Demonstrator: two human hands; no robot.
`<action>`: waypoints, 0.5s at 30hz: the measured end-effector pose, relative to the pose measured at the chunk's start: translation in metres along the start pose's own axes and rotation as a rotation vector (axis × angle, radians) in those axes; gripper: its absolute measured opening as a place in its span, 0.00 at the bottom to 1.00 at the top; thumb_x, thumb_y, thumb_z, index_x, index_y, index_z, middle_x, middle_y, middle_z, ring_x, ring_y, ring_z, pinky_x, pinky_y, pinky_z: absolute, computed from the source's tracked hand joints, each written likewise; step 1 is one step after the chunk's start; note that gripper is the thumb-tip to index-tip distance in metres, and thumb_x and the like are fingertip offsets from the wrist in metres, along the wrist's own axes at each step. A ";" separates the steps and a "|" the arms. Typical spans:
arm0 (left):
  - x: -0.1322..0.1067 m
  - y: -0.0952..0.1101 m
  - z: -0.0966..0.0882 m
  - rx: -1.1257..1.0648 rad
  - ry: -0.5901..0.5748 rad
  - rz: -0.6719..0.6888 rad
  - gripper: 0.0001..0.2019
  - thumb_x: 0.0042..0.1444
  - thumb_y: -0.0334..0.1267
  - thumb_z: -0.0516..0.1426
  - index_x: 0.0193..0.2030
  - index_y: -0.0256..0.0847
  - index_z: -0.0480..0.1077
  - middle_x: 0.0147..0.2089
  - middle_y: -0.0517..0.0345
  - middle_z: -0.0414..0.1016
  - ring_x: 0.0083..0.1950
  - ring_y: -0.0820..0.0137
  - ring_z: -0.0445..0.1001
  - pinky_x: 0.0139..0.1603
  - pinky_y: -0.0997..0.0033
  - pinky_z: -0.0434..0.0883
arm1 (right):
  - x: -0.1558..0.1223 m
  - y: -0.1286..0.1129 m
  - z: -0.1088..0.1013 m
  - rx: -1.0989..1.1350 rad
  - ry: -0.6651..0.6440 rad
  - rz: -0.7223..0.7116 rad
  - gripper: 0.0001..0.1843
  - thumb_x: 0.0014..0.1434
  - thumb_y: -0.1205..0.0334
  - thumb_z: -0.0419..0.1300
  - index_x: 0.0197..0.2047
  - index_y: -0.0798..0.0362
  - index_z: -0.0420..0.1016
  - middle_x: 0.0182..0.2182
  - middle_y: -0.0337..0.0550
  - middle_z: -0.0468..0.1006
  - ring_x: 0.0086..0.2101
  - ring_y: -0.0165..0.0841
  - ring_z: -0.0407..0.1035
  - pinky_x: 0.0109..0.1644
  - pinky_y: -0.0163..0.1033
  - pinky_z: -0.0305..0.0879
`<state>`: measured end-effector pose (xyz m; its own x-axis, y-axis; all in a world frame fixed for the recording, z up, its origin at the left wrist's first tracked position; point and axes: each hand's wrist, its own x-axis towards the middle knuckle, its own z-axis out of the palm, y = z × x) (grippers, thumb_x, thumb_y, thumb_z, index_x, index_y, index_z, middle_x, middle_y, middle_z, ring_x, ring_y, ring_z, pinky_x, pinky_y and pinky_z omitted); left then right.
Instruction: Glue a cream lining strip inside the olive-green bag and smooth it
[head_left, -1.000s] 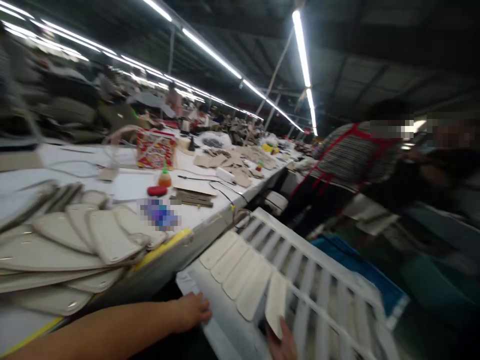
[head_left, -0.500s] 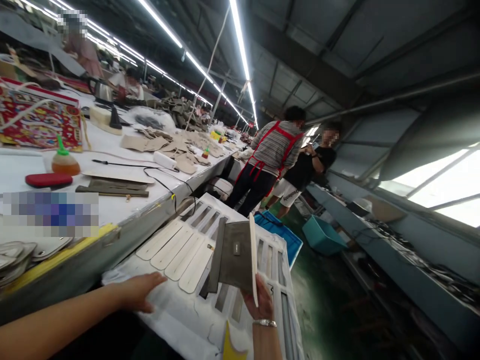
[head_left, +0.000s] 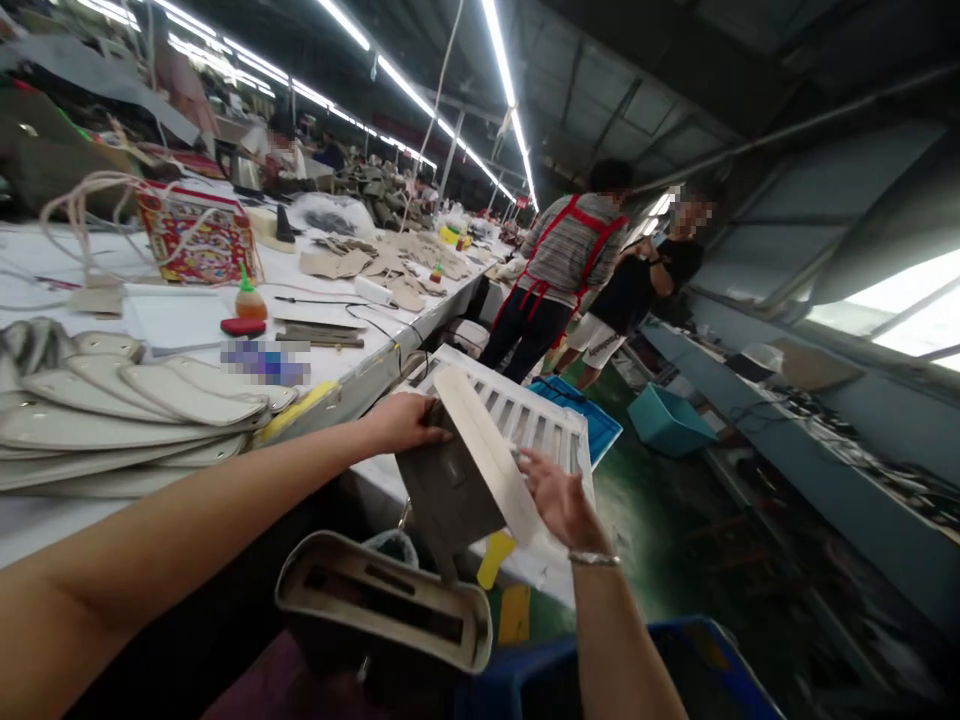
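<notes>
My left hand (head_left: 409, 422) is closed on the upper left corner of a grey-brown bag panel (head_left: 450, 485), which is tilted over the near side of the rack. A long cream strip (head_left: 487, 450) runs along the panel's edge, and a small plate shows faintly on its face. On the other side, my right hand (head_left: 559, 500) has its fingers apart close to the strip; whether the fingertips touch it I cannot tell. Below sits an open bag body (head_left: 382, 600) with a cream rim and dark slots inside, near my lap. A bracelet (head_left: 594, 558) circles my right wrist.
A white slatted rack (head_left: 517, 410) stands ahead. On the long bench at left lie stacked cream straps (head_left: 142, 410), a glue bottle (head_left: 250, 300) and a patterned bag (head_left: 196, 235). Blue crates (head_left: 671, 415) stand on the floor. Two people (head_left: 574, 250) stand beyond the rack.
My left hand has moved from beside the cream strips on the rack to grip the panel. My right hand has let go of it. The panel has tilted, and the bag body has come into view.
</notes>
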<state>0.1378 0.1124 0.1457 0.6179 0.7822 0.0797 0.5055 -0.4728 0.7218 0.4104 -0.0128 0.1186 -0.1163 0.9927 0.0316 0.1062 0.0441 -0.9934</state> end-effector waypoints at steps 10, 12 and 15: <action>-0.098 0.043 -0.016 0.530 0.025 0.172 0.25 0.49 0.56 0.56 0.46 0.39 0.68 0.43 0.50 0.72 0.47 0.58 0.71 0.47 0.65 0.64 | -0.056 -0.018 0.102 -0.887 0.116 -0.212 0.43 0.55 0.61 0.56 0.67 0.57 0.36 0.63 0.55 0.48 0.62 0.40 0.45 0.65 0.51 0.45; -0.108 0.029 -0.022 0.467 -0.112 0.219 0.27 0.43 0.49 0.62 0.50 0.42 0.66 0.47 0.53 0.71 0.50 0.60 0.69 0.48 0.69 0.63 | -0.061 -0.001 0.103 -0.835 0.140 -0.216 0.42 0.57 0.61 0.54 0.67 0.56 0.35 0.63 0.55 0.49 0.62 0.41 0.47 0.64 0.51 0.48; -0.120 0.008 -0.023 0.359 -0.291 0.111 0.15 0.46 0.40 0.59 0.43 0.43 0.70 0.37 0.58 0.73 0.40 0.65 0.72 0.40 0.73 0.64 | -0.067 0.018 0.100 -0.795 0.130 -0.176 0.41 0.56 0.60 0.55 0.67 0.56 0.37 0.62 0.55 0.51 0.61 0.42 0.49 0.63 0.52 0.50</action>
<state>0.0538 0.0238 0.1582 0.7972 0.5970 -0.0897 0.5713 -0.6979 0.4320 0.3217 -0.0898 0.0880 -0.0868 0.9667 0.2408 0.7704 0.2184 -0.5990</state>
